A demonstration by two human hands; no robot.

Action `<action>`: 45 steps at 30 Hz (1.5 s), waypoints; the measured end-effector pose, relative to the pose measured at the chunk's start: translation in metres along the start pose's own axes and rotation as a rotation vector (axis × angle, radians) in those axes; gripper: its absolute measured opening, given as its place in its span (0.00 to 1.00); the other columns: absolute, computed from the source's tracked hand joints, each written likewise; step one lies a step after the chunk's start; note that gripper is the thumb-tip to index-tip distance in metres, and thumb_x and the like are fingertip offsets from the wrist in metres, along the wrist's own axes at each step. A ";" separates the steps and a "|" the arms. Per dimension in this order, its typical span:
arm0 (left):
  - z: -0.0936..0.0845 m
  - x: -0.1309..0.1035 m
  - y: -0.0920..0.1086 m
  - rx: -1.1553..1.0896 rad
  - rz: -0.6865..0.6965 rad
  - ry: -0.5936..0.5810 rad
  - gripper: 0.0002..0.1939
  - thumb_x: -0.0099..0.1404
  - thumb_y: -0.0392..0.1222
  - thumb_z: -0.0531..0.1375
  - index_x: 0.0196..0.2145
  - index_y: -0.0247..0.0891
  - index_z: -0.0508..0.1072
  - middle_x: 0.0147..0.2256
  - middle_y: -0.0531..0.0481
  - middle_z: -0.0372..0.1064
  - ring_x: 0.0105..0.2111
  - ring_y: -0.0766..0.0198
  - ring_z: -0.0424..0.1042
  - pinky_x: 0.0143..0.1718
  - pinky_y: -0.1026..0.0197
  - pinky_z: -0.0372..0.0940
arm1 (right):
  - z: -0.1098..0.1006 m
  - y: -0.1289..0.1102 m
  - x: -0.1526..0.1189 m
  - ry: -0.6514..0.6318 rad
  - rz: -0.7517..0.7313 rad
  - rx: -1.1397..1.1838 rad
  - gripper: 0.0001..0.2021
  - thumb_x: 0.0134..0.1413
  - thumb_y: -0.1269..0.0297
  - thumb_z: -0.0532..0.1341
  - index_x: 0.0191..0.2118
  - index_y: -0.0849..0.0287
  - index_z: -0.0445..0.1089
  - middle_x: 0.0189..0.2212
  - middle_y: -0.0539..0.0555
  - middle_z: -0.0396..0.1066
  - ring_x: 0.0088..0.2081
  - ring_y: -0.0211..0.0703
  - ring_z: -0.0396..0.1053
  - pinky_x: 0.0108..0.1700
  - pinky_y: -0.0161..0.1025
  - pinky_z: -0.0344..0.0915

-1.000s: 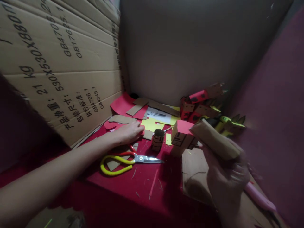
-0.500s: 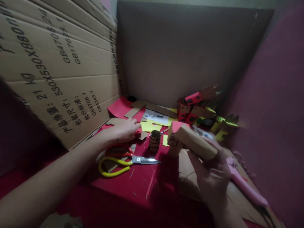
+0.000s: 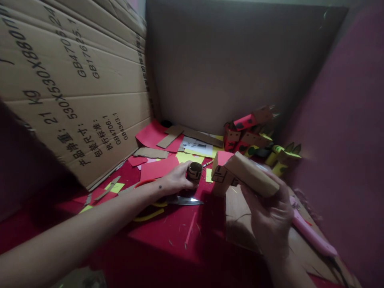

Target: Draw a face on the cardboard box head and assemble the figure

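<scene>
My left hand is closed around a short cardboard tube with black lines drawn on it. The tube stands upright with its open top showing. My right hand grips a small cardboard house model with a red patch on its top, drawn black windows and a post-like part below. Under my left forearm lie scissors with yellow and red handles, partly hidden by the arm. A cardboard sheet lies beneath my right hand.
Red paper, a cardboard strip and a printed sheet lie toward the back. Painted red and yellow paper figures are piled at back right. A pink glue gun lies at right. A large carton panel stands at left.
My left hand has moved right from the paper scraps and taken hold of the cardboard tube. My right hand still holds the house model, shifted slightly right.
</scene>
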State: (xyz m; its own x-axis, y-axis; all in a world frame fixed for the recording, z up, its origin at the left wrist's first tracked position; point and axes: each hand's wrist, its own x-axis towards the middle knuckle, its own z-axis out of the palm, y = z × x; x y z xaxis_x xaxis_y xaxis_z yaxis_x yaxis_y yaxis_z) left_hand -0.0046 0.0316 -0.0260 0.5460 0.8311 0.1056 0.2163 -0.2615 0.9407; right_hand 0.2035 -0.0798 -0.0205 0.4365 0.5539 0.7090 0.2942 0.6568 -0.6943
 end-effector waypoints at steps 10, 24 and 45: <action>-0.003 -0.001 -0.001 -0.057 -0.048 0.012 0.21 0.47 0.36 0.66 0.38 0.38 0.63 0.30 0.57 0.65 0.31 0.65 0.66 0.35 0.60 0.62 | -0.002 0.005 -0.006 -0.046 -0.028 -0.012 0.24 0.50 0.71 0.69 0.52 0.48 0.69 0.49 0.51 0.73 0.50 0.46 0.72 0.53 0.45 0.70; -0.031 -0.042 0.075 0.234 0.423 -0.009 0.42 0.55 0.45 0.71 0.62 0.49 0.57 0.61 0.43 0.57 0.61 0.49 0.57 0.59 0.48 0.58 | -0.002 -0.013 -0.002 -0.195 -0.392 -0.204 0.26 0.51 0.78 0.67 0.55 0.49 0.69 0.47 0.54 0.66 0.51 0.47 0.66 0.53 0.48 0.65; -0.052 -0.028 0.097 0.627 0.350 0.165 0.24 0.60 0.47 0.65 0.52 0.37 0.70 0.45 0.46 0.71 0.44 0.56 0.70 0.44 0.57 0.65 | -0.008 0.014 0.030 -0.347 -0.151 -0.134 0.48 0.46 0.64 0.71 0.69 0.42 0.45 0.62 0.59 0.55 0.62 0.58 0.58 0.64 0.64 0.54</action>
State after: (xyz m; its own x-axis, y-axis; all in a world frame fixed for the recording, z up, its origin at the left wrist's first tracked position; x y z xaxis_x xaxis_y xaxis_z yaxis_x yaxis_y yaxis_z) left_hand -0.0411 0.0087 0.0788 0.5500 0.6973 0.4597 0.5009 -0.7158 0.4866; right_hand 0.2276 -0.0585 -0.0101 0.0740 0.6114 0.7879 0.4516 0.6838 -0.5731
